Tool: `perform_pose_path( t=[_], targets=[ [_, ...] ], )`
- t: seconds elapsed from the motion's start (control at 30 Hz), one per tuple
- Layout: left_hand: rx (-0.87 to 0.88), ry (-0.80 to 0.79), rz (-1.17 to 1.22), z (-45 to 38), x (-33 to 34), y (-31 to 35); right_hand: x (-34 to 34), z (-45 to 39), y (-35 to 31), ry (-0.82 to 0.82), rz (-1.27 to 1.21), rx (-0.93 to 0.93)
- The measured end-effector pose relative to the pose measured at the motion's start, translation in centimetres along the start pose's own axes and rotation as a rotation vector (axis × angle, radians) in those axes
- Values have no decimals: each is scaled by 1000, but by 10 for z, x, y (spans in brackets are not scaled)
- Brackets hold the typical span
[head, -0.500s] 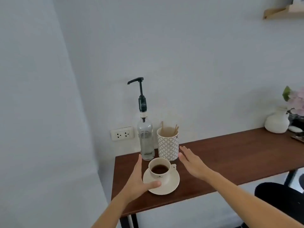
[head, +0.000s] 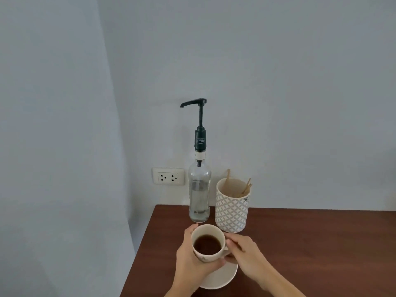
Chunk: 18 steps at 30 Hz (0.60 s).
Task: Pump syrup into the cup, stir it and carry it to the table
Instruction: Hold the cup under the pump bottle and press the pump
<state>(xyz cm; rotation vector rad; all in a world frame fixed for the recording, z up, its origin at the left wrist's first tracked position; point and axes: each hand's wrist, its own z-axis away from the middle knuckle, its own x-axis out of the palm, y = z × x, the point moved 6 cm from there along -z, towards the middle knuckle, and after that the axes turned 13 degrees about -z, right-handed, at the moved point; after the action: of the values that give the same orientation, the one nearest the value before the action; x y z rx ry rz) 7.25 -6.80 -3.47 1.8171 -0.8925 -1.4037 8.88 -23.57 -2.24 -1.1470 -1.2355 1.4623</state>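
Cup: cream, holds dark coffee filled partway up, sits tilted a little toward the camera over the saucer, near the front left corner of the brown table; whether its base touches the saucer I cannot tell.
Left hand: wrapped around the cup's left side, thumb under the lower wall, gripping it.
Right hand: closed on the cup's right side where the handle is; the handle itself is mostly hidden.
Spill risk: the tilt puts the coffee nearer the front rim, so a quick lift could slop it onto the saucer or table.
Syrup bottle: clear, about half full, just behind the cup, plunger up.
Spout: points left and high above the cup; if the cup is not centred under it, syrup likely drips onto the table.
Stirrer holder: patterned, wooden sticks inside, just beside the bottle; a rising right hand could knock it.
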Motion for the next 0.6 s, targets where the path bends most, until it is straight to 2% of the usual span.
perform_pose_path(
  t=[0.13,0.27,0.37,0.47,0.6],
  targets=[
    [12,106,-9,-8,-14,18,-4,-8,-36,-116,76,-58],
    [48,184,-3,-28,-46,49,1,-18,-107,-174,187,-194],
    [82,199,-11,-50,-75,78,-7,-43,-179,22,196,-414],
    [113,235,-26,-79,-105,106,-12,-71,-257,215,60,-559],
    [114,261,-31,-122,-140,136,-1,-112,-320,236,-34,-448]
  ],
)
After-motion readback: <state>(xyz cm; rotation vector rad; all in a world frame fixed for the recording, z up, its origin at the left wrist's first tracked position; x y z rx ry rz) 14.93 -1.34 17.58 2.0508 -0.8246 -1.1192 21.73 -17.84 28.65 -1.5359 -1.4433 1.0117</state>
